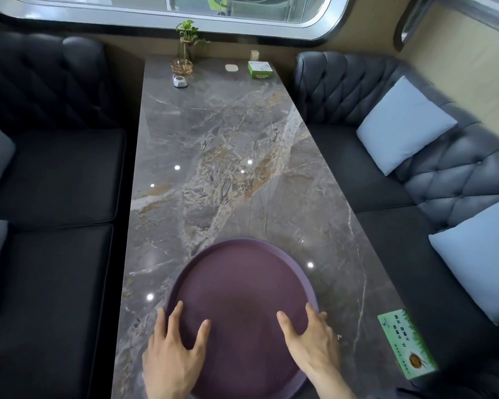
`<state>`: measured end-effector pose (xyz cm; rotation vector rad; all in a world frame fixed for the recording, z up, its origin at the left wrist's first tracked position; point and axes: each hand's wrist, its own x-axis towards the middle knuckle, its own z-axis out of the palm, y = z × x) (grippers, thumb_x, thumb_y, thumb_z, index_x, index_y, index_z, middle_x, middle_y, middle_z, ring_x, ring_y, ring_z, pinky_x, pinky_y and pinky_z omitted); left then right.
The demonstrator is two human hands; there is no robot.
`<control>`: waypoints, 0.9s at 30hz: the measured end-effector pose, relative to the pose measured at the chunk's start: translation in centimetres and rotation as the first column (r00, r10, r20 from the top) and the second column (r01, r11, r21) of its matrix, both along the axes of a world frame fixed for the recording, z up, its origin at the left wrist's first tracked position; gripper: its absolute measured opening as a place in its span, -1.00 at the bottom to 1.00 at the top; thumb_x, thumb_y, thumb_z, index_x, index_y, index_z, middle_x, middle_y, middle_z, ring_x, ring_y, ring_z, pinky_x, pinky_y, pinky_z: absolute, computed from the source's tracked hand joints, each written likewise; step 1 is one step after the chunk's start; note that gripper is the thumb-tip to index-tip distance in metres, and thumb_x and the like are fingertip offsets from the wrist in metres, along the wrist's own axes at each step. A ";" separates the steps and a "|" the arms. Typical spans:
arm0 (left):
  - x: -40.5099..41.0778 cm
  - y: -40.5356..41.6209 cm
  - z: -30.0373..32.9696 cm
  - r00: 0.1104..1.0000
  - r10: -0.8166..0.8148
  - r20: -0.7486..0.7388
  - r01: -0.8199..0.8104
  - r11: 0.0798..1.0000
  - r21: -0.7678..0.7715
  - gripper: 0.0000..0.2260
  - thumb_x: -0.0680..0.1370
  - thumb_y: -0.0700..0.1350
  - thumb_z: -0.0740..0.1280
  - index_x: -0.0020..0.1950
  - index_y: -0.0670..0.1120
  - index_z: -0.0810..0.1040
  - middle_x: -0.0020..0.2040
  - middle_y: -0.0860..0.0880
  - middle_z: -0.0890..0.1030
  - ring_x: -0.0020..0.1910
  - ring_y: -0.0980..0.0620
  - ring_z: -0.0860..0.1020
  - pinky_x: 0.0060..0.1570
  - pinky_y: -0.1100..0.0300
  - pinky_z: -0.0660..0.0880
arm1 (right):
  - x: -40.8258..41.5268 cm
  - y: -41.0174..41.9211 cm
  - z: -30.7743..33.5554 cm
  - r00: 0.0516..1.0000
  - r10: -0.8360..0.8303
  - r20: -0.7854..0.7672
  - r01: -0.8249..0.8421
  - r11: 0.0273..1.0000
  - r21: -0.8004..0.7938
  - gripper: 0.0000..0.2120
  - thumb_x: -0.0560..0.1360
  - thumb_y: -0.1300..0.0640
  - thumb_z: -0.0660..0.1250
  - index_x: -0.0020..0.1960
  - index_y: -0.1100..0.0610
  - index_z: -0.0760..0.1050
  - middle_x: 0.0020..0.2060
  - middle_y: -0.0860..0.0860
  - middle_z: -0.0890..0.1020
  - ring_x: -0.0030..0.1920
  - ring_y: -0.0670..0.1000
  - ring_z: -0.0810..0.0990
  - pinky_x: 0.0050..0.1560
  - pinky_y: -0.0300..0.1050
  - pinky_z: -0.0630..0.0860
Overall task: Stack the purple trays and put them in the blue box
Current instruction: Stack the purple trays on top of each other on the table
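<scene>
One purple tray (pixel 242 295) visible, flat on the worktop (pixel 213 168). Your left hand (pixel 175 352) and right hand (pixel 310 344) lie spread open on its near rim, thumbs inside, gripping nothing closed. Beyond your hands the worktop runs bare to its far end. One green card (pixel 405 342) sits right of your right hand, at the worktop edge.

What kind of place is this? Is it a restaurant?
Probably yes, a restaurant or café booth. A long marble table sits between two dark padded sofas under a window. At its far end are a tissue box and a plant, and a purple tray lies near the hands.
</scene>
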<state>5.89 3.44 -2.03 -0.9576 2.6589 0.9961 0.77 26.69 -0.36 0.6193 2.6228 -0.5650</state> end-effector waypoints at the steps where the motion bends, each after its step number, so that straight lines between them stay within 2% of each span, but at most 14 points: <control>1: 0.1 0.1 0.0 1.000 -0.024 0.017 0.024 0.999 -0.032 -0.28 0.40 0.45 0.20 0.53 0.26 0.19 0.63 0.00 0.11 0.46 -0.09 0.35 0.41 -0.08 0.27 | 0.1 -0.2 -0.1 1.000 0.026 0.010 -0.026 0.999 0.032 -0.05 0.39 -0.54 0.08 0.59 0.02 0.16 0.52 0.22 0.28 0.47 0.18 0.36 0.43 0.15 0.32; 4: 0.7 0.5 -0.2 0.992 -0.101 0.070 0.109 0.985 -0.130 -0.20 0.36 0.53 0.07 0.56 0.30 0.01 0.65 -0.02 -0.08 0.48 -0.06 0.33 0.46 0.02 0.19 | 0.4 -0.6 -0.3 0.996 0.079 0.045 -0.084 0.992 0.098 0.03 0.34 -0.59 0.01 0.62 -0.01 0.02 0.55 0.32 0.15 0.54 0.24 0.22 0.48 0.16 0.25; 6: 0.9 0.5 -0.3 0.986 -0.130 0.100 0.144 0.980 -0.140 -0.17 0.34 0.56 0.01 0.56 0.32 -0.11 0.64 -0.04 -0.18 0.52 -0.05 0.27 0.49 0.03 0.17 | 0.8 -0.9 -0.6 0.995 0.080 0.063 -0.084 0.994 0.066 0.07 0.31 -0.61 0.04 0.63 -0.03 -0.09 0.57 0.34 0.01 0.57 0.27 0.11 0.50 0.12 0.20; 8: 0.6 0.3 -0.4 0.986 -0.126 0.105 0.136 0.986 -0.092 -0.15 0.34 0.55 0.03 0.55 0.32 -0.17 0.64 -0.05 -0.15 0.53 -0.06 0.24 0.43 -0.03 0.26 | 1.1 -0.9 -0.9 0.999 0.030 0.043 -0.029 1.000 -0.011 0.09 0.31 -0.58 0.13 0.62 -0.04 -0.15 0.59 0.27 -0.05 0.57 0.26 0.06 0.49 0.11 0.22; 11: -0.8 -0.7 -0.4 0.999 0.037 0.032 -0.039 0.997 0.059 -0.13 0.38 0.44 0.24 0.57 0.24 -0.08 0.56 -0.13 0.19 0.49 -0.17 0.25 0.35 -0.17 0.32 | 1.0 0.0 -1.4 0.981 -0.186 -0.049 0.176 0.972 -0.154 0.09 0.35 -0.43 0.34 0.63 0.02 -0.11 0.57 0.24 0.12 0.54 0.23 0.18 0.49 0.15 0.24; 13: -2.1 -1.4 -0.6 0.983 0.180 0.040 -0.184 0.968 0.172 -0.10 0.39 0.37 0.32 0.60 0.10 -0.01 0.52 -0.23 0.27 0.49 -0.24 0.24 0.42 -0.21 0.25 | 0.5 0.7 -1.7 0.951 -0.308 -0.041 0.292 0.930 -0.224 0.10 0.37 -0.34 0.41 0.63 0.09 -0.10 0.54 0.25 0.22 0.52 0.24 0.26 0.47 0.16 0.26; 15: -3.4 -2.1 -1.0 0.952 0.280 0.127 -0.304 0.919 0.250 -0.12 0.41 0.34 0.34 0.58 -0.06 0.12 0.50 -0.28 0.29 0.49 -0.27 0.24 0.47 -0.18 0.19 | -0.4 1.5 -2.1 0.934 -0.358 0.005 0.348 0.903 -0.251 0.08 0.37 -0.31 0.44 0.62 0.15 -0.03 0.52 0.25 0.27 0.50 0.24 0.30 0.46 0.13 0.25; 17: -4.3 -2.7 -1.3 0.931 0.308 0.197 -0.355 0.890 0.287 -0.22 0.42 0.33 0.33 0.47 -0.13 0.33 0.42 -0.29 0.41 0.43 -0.27 0.34 0.45 -0.14 0.23 | -1.4 2.2 -2.2 0.916 -0.393 0.077 0.398 0.879 -0.263 0.02 0.38 -0.30 0.44 0.59 0.23 0.10 0.51 0.23 0.31 0.50 0.22 0.32 0.47 0.08 0.25; 19: -4.7 -3.1 -1.2 0.924 0.345 0.164 -0.382 0.859 0.342 -0.41 0.44 0.27 0.36 0.31 -0.11 0.46 0.27 -0.25 0.54 0.29 -0.23 0.48 0.36 -0.13 0.34 | -2.3 2.9 -2.0 0.910 -0.401 0.105 0.414 0.871 -0.264 -0.10 0.41 -0.26 0.44 0.51 0.29 0.27 0.46 0.22 0.41 0.44 0.20 0.41 0.42 0.05 0.31; 21: -5.0 -3.5 -0.6 0.907 0.410 0.094 -0.413 0.825 0.385 -0.54 0.46 0.19 0.38 0.19 -0.10 0.47 0.17 -0.24 0.59 0.16 -0.21 0.54 0.27 -0.12 0.41 | -3.1 2.9 -1.2 0.912 -0.405 0.072 0.408 0.870 -0.277 -0.24 0.43 -0.19 0.45 0.42 0.27 0.38 0.35 0.22 0.52 0.34 0.20 0.51 0.33 0.03 0.40; 24: -5.9 -4.0 1.0 0.884 0.461 0.079 -0.446 0.781 0.437 -0.53 0.48 0.21 0.35 0.21 -0.09 0.40 0.14 -0.20 0.57 0.10 -0.20 0.52 0.19 -0.08 0.41 | -4.9 2.3 0.7 0.910 -0.414 -0.001 0.383 0.842 -0.381 -0.38 0.48 -0.09 0.44 0.38 0.24 0.39 0.18 0.15 0.55 0.16 0.20 0.55 0.15 0.01 0.44; 26: -7.0 -4.6 2.8 0.881 0.471 0.040 -0.432 0.768 0.473 -0.51 0.46 0.22 0.37 0.20 -0.06 0.36 0.12 -0.17 0.56 0.06 -0.18 0.51 0.21 -0.10 0.42 | -6.5 1.7 2.6 0.920 -0.389 -0.049 0.323 0.824 -0.466 -0.45 0.49 -0.08 0.42 0.36 0.17 0.38 0.09 0.07 0.53 0.06 0.13 0.54 0.14 0.04 0.48; 27: -7.5 -5.0 3.8 0.880 0.475 0.009 -0.421 0.771 0.477 -0.52 0.45 0.23 0.39 0.18 -0.03 0.34 0.11 -0.15 0.55 0.06 -0.17 0.50 0.23 -0.11 0.43 | -7.4 1.4 3.7 0.930 -0.362 -0.070 0.283 0.823 -0.492 -0.45 0.50 -0.11 0.41 0.36 0.14 0.38 0.11 0.06 0.54 0.08 0.12 0.54 0.17 0.07 0.50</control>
